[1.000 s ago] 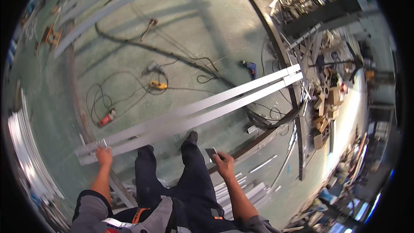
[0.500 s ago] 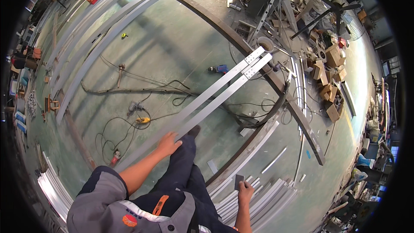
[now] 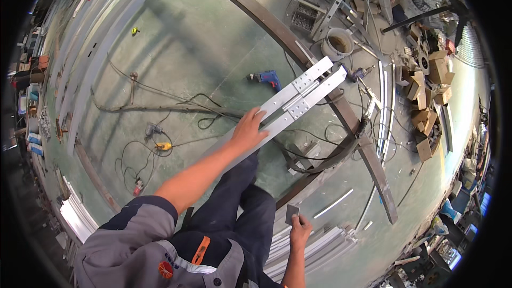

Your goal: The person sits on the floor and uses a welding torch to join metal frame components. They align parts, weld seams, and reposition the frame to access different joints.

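Note:
Two long silver metal profiles (image 3: 277, 121) lie side by side, joined near their far end by a hinge (image 3: 302, 97) with screwed leaves. Across them rests my left hand (image 3: 248, 131), its fingers apart and touching the metal. At the lower right, my right hand (image 3: 301, 231) pinches a small dark flat square plate (image 3: 292, 214) between thumb and fingers. The plate is held apart from the profiles. A blue drill (image 3: 266, 79) lies on the floor just beyond them.
Brown steel beams (image 3: 373, 173) run under the profiles' far end. A bucket (image 3: 337, 43) and a standing fan (image 3: 453, 10) are at the back right, near cardboard boxes (image 3: 424, 120). Cables (image 3: 176, 104) trail over the floor. More silver strips (image 3: 320, 248) lie beside my right hand.
My left hand has slid forward and right along the profiles, toward the hinged end. The view has shifted closer to that end. My right hand still holds the plate.

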`<state>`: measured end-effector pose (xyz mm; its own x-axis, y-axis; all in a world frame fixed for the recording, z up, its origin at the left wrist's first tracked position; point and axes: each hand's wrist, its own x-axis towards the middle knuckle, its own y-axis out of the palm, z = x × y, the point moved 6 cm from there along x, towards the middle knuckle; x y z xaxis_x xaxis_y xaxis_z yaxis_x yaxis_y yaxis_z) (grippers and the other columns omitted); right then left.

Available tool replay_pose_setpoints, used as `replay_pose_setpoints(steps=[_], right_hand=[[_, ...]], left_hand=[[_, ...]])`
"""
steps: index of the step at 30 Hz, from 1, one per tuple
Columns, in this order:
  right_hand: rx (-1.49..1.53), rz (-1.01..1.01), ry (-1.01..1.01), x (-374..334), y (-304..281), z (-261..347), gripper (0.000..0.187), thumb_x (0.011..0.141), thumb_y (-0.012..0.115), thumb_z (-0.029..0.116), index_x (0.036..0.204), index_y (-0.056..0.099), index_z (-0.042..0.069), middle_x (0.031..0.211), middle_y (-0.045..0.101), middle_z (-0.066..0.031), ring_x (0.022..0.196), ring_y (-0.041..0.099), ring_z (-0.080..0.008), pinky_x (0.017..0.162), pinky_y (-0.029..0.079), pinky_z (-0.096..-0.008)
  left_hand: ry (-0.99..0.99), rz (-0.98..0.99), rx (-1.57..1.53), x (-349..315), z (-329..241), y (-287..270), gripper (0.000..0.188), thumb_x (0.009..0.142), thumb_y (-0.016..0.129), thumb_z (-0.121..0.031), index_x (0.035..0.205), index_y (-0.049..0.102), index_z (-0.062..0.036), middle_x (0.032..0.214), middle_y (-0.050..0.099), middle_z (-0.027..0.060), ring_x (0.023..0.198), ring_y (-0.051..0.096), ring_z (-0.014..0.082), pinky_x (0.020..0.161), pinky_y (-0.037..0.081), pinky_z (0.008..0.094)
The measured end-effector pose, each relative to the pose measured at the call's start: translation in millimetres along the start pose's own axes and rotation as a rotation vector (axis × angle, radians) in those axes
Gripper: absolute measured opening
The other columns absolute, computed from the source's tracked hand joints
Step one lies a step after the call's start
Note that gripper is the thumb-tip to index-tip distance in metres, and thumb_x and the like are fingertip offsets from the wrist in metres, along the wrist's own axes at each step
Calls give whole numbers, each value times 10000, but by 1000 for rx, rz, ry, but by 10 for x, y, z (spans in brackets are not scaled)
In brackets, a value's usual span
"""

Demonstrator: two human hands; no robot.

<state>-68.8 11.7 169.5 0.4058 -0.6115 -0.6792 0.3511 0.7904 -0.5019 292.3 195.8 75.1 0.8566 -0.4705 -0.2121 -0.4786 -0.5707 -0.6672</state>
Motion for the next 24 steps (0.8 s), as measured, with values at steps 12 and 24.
replay_pose_setpoints(steps=[12, 24], right_hand=[[-242, -55, -520, 2095, -380, 2191, 269, 919, 738, 158, 1115, 751, -26, 971, 754, -183, 838, 715, -286, 806, 554, -382], [-343, 96, -989, 4503, 389, 4211, 272, 907, 691, 197, 1083, 755, 0, 896, 718, -236, 812, 709, -404, 757, 547, -426]], left_hand=[[42, -10, -17, 1551, -319, 534, 758, 851, 810, -286, 1482, 481, -23, 1535, 461, 236, 1403, 469, 413, 1175, 412, 481], [114, -15, -127, 2909, -853, 291, 695, 880, 751, -211, 1505, 500, -40, 1500, 553, 233, 1378, 533, 416, 1159, 427, 458]])
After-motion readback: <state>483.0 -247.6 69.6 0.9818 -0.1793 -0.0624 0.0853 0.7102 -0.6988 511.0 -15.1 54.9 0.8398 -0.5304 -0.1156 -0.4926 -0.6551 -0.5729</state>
